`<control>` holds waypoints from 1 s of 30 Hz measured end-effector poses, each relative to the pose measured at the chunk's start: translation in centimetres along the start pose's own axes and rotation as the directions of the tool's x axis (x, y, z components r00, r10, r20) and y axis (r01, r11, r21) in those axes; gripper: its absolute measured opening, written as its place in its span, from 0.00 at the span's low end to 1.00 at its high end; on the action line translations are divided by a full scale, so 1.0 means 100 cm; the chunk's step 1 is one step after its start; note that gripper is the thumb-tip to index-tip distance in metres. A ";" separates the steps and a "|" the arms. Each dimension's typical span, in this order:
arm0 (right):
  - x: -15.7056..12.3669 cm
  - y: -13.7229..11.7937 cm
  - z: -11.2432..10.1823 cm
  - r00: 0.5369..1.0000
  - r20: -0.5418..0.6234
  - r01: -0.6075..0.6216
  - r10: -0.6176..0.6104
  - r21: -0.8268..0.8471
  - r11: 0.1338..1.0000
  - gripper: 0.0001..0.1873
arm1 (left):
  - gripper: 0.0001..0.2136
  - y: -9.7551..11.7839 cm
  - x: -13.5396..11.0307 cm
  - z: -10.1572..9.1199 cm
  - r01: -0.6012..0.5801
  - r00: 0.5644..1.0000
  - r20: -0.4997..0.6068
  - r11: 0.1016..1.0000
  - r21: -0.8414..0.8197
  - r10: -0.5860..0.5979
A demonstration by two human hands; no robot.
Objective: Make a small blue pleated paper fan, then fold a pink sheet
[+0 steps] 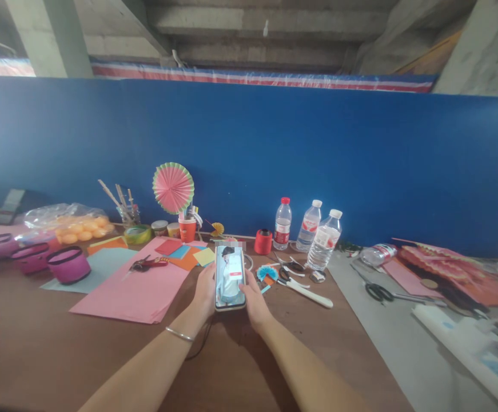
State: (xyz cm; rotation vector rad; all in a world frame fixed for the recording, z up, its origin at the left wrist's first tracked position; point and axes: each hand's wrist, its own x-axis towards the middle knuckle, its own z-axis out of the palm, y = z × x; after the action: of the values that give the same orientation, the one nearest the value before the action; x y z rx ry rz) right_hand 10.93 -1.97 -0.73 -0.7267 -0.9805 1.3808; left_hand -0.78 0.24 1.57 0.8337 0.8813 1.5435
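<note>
A smartphone (230,280) with a lit screen is held upright above the brown table, near the middle of the view. My left hand (206,290) grips its left edge, fingers mostly hidden behind it. On the right edge, my right hand (254,297) holds the phone too, its thumb by the lower right of the screen. A dark cable (203,343) hangs below the phone. Pink paper sheets (132,292) lie left of my hands, with small scissors (148,263) on top. To the right are a blue paper rosette (267,273) and a white-handled cutting tool (311,293).
A pink paper fan (173,187) stands in a red cup (187,230) by the blue partition (240,149). Water bottles (325,240) and a red spool (263,242) stand at the back. Purple round containers (68,265) are at left, black-handled scissors (379,292) at right.
</note>
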 end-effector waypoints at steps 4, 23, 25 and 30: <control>0.001 0.001 0.000 1.000 -0.010 -0.011 0.011 -0.004 1.000 0.26 | 0.08 0.000 0.001 0.000 -0.021 1.000 0.006 1.000 -0.004 0.021; 0.003 0.005 -0.004 1.000 0.020 -0.011 0.011 0.009 1.000 0.25 | 0.06 -0.002 0.002 -0.001 -0.016 1.000 0.005 1.000 0.001 0.016; 0.003 0.005 -0.004 1.000 0.014 -0.010 0.010 0.006 1.000 0.25 | 0.06 -0.002 0.002 0.000 -0.012 1.000 0.000 1.000 0.009 0.012; 0.002 0.005 -0.004 1.000 0.019 -0.006 0.006 0.012 1.000 0.25 | 0.08 0.000 0.001 0.002 0.000 0.999 -0.032 0.999 0.034 0.001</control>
State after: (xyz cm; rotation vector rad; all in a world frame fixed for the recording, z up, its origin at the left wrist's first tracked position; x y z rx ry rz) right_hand 11.06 -1.66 -1.31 -0.7090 -0.9843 1.3999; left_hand -0.64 0.31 1.70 0.8352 0.9329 1.5497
